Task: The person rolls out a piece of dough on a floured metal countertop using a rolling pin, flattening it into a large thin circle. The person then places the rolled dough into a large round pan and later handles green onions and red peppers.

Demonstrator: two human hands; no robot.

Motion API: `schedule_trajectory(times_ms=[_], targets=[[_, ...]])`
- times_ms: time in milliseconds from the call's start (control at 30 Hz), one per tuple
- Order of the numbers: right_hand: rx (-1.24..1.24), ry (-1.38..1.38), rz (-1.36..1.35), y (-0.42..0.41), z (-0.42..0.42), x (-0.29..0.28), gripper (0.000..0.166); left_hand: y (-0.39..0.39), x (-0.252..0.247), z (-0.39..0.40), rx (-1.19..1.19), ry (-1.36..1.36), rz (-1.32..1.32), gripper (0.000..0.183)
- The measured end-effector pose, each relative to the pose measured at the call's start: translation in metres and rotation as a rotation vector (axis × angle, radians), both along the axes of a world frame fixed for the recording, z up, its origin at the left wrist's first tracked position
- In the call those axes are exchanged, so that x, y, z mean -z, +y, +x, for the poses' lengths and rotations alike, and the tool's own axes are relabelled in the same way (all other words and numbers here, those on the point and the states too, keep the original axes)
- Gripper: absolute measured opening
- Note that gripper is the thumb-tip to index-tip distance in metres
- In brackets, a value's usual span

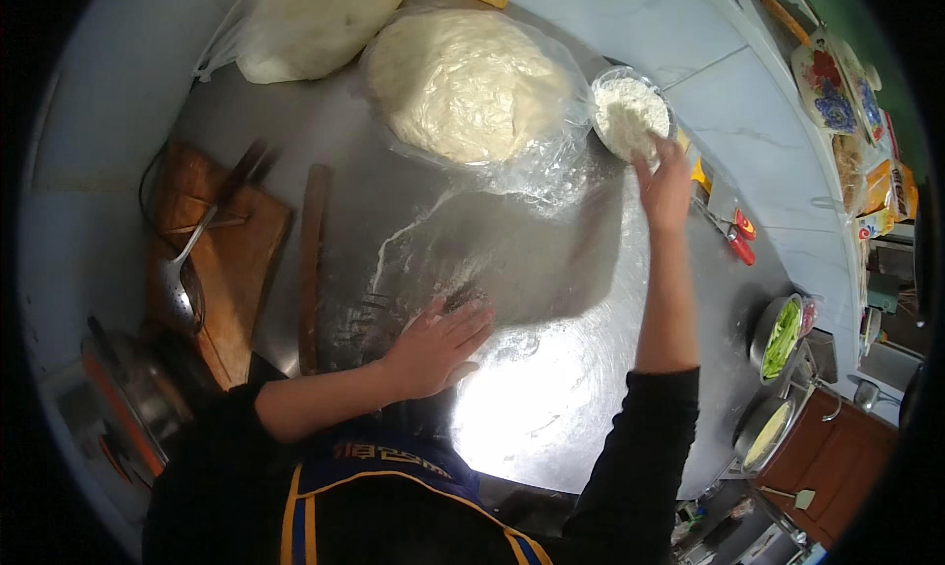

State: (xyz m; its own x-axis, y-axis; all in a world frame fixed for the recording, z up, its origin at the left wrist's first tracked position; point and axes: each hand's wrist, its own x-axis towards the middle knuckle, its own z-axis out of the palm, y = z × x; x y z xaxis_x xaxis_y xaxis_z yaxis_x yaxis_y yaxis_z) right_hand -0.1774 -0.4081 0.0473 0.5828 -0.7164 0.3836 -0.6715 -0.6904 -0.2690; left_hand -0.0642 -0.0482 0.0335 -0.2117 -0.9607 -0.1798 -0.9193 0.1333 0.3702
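My left hand (439, 347) lies palm down with fingers spread near the front of the floured steel worktop (531, 270); whether anything is under it cannot be seen. My right hand (661, 177) reaches to the near rim of a bowl of white flour (627, 107), its fingertips at the flour and partly hidden. Left of that bowl rests a large mass of dough (472, 85) under clear plastic film. A wooden rolling pin (314, 270) lies lengthwise to the left of my left hand.
Wooden boards (214, 270) with a slotted metal spoon (179, 292) lie at left. Another bagged dough mass (317, 26) is at the back left. Red-handled tools (740, 247), a bowl of cut green vegetables (781, 340) and a bowl with yellowish contents (766, 436) line the right side.
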Motion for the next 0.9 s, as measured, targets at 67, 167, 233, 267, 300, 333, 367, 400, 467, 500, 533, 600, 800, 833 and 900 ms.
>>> schedule_trajectory(times_ms=[67, 167, 233, 267, 300, 333, 367, 400, 467, 500, 533, 600, 800, 833, 900], targets=[[0.093, 0.141, 0.069, -0.021, 0.013, -0.006, 0.043, 0.009, 0.006, -0.002, -0.011, 0.02, -0.015, 0.057], [0.097, 0.25, 0.173, -0.046, 0.031, 0.01, 0.042, 0.005, 0.011, -0.001, -0.041, 0.078, -0.057, 0.058], [0.048, 0.255, 0.173, -0.055, 0.032, 0.026, 0.04, -0.003, 0.013, -0.001, -0.056, 0.104, -0.088, 0.059], [0.027, 0.221, 0.147, -0.058, 0.03, 0.033, 0.039, -0.006, 0.014, -0.003, -0.07, 0.118, -0.083, 0.059], [0.005, 0.18, 0.112, -0.062, 0.033, 0.033, 0.038, -0.011, 0.015, -0.003, -0.084, 0.125, -0.089, 0.059], [0.026, 0.11, 0.125, -0.063, 0.033, 0.032, 0.034, -0.013, 0.014, -0.002, -0.097, 0.132, -0.095, 0.06], [0.049, 0.041, 0.138, -0.062, 0.031, 0.031, 0.029, -0.013, 0.013, 0.0, -0.092, 0.14, -0.083, 0.06], [0.069, -0.018, 0.153, -0.059, 0.027, 0.026, 0.025, -0.011, 0.012, -0.001, -0.09, 0.157, -0.07, 0.061], [0.083, -0.529, 0.608, -0.055, 0.019, 0.011, 0.023, -0.008, 0.007, 0.001, -0.093, 0.206, 0.028, 0.06], [0.098, -0.772, 0.852, -0.045, 0.01, 0.006, 0.023, -0.007, -0.003, 0.006, -0.101, 0.246, 0.132, 0.059], [0.12, -0.899, 0.855, -0.027, 0.002, -0.004, 0.023, -0.006, -0.011, 0.011, -0.108, 0.285, 0.243, 0.059], [0.163, -1.155, 0.864, 0.031, -0.003, -0.028, 0.023, -0.003, -0.032, 0.025, -0.188, 0.219, 0.495, 0.055], [-0.064, -0.744, 1.11, 0.19, -0.003, -0.009, 0.015, 0.073, -0.019, 0.036, -0.383, 0.465, 0.233, 0.044], [0.031, -0.83, 1.14, 0.2, -0.006, -0.008, 0.015, 0.087, -0.018, 0.032, -0.428, 0.56, 0.069, 0.044], [0.238, -1.0, 1.178, 0.22, -0.017, 0.001, 0.016, 0.101, -0.021, 0.03, -0.615, 0.695, 0.285, 0.044]])
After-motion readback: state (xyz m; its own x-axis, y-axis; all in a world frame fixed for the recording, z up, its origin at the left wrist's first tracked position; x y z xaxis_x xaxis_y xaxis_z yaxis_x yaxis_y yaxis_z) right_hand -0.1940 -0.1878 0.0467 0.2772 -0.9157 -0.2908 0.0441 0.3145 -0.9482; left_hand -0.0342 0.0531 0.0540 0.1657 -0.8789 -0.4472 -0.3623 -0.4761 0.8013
